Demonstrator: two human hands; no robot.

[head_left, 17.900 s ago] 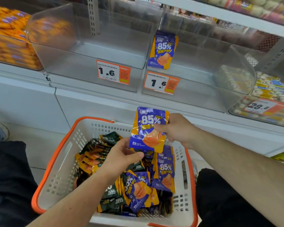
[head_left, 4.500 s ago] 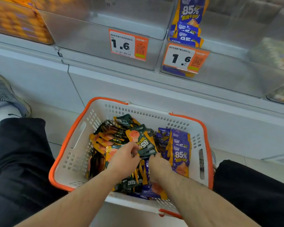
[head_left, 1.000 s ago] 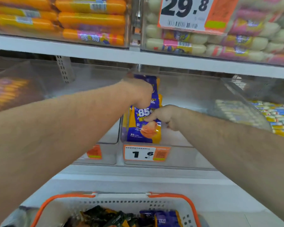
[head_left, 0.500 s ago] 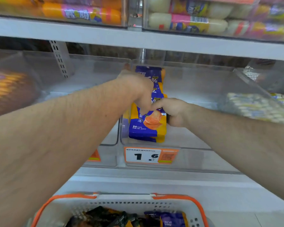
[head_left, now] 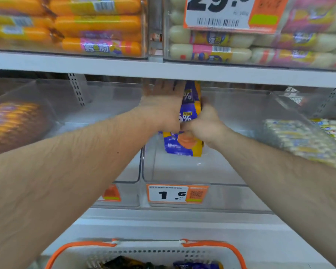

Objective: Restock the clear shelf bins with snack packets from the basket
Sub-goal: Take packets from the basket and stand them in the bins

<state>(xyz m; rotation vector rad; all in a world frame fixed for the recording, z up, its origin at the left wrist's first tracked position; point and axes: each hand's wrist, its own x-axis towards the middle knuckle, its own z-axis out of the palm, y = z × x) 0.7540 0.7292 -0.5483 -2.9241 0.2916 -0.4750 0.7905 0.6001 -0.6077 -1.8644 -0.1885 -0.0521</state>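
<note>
— Glossy purple-and-orange snack packets (head_left: pixel 183 144), flat foil pouches, stacked upright at the far left of the clear plastic bin (head_left: pixel 231 171) on the lower shelf.

— Held?

— Left hand (head_left: pixel 163 107) laid flat against the stack's left side, fingers straight. Right hand (head_left: pixel 204 125) curled round the stack's right edge, gripping.

— Around that?

— Orange price tag (head_left: pixel 177 194) on the bin's near wall. White perforated basket (head_left: pixel 211 247) with orange rim, nearest, more pouches inside. Smooth sausage sticks (head_left: pixel 97 26) overhead.

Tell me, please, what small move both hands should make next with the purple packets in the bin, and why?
Probably let go and draw back toward the basket. The left hand lies flat against the purple packets, the right hand grips them, and they already stand inside the clear bin.
</note>
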